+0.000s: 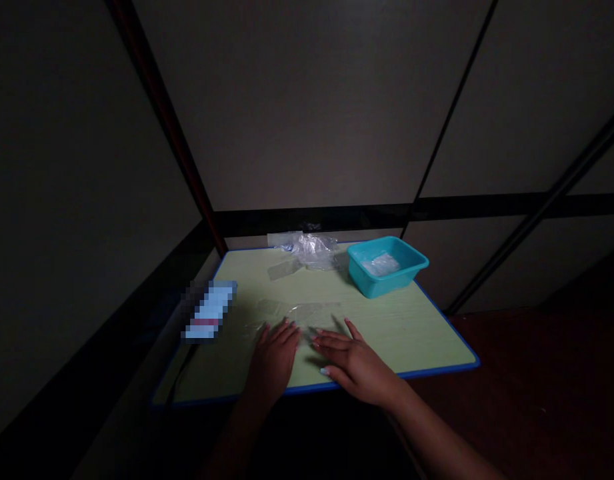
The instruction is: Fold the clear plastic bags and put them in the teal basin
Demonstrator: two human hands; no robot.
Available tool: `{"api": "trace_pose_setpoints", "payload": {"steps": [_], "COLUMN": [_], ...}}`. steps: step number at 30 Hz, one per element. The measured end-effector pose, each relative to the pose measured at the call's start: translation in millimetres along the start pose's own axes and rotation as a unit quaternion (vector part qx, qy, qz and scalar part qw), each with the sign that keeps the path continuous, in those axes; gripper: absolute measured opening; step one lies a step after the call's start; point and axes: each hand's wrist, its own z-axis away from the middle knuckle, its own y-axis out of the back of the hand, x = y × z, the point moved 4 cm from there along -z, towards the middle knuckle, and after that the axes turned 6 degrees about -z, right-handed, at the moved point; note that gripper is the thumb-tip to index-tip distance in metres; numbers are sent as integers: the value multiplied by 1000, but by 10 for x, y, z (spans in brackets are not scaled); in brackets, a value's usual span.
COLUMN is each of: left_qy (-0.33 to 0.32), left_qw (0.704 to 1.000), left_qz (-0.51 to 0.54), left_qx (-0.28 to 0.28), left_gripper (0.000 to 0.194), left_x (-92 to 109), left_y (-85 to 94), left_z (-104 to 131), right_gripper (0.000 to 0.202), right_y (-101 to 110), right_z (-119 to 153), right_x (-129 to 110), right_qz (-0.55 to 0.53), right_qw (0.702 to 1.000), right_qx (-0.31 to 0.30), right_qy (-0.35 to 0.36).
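Note:
A clear plastic bag (311, 313) lies spread on the pale yellow-green table (387, 340), hard to make out against its surface. My left hand (274, 360) rests palm down at the bag's near edge, fingers stretched forward. Beside it, my right hand (354, 363) is held flat and low with the fingers apart, its tips close to the bag's near side. Whether the right fingertips touch the plastic, I cannot tell. Behind the bag sits a crumpled pile of clear plastic bags (314, 250). A turquoise basin (387, 285) stands to the right with folded clear plastic inside.
At the table's left edge is a light blue, pixelated object (211, 310). Blue trim (437, 370) borders the table. Dark panelled walls (311, 120) rise behind and on the left. A dark red floor (527, 387) shows on the right.

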Motion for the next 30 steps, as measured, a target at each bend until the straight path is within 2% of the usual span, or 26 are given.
{"api": "trace_pose_setpoints", "payload": {"steps": [6, 12, 16, 22, 27, 30], "left_qy": [13, 20, 26, 32, 38, 52], "left_qw": [1000, 998, 994, 988, 982, 978], "left_qz": [0, 57, 99, 150, 185, 201], "left_qx": [-18, -20, -37, -20, -21, -17], "left_gripper": [36, 33, 33, 34, 36, 39], "left_x": [-403, -722, -800, -845, -828, -800], "left_y": [-50, 43, 49, 38, 72, 93], "left_z": [211, 486, 502, 434, 420, 393], "right_gripper": [37, 37, 39, 44, 31, 48], "right_y": [19, -56, -93, -89, -3, 21], "right_z": [17, 81, 130, 230, 280, 271], "right_x": [85, 140, 198, 388, 465, 408], "right_qz": [-32, -45, -25, 18, 42, 38], "right_qw": [999, 999, 998, 988, 986, 991], "right_qx": [15, 13, 55, 148, 152, 120], "right_qy": [6, 10, 9, -43, -61, -46]}}
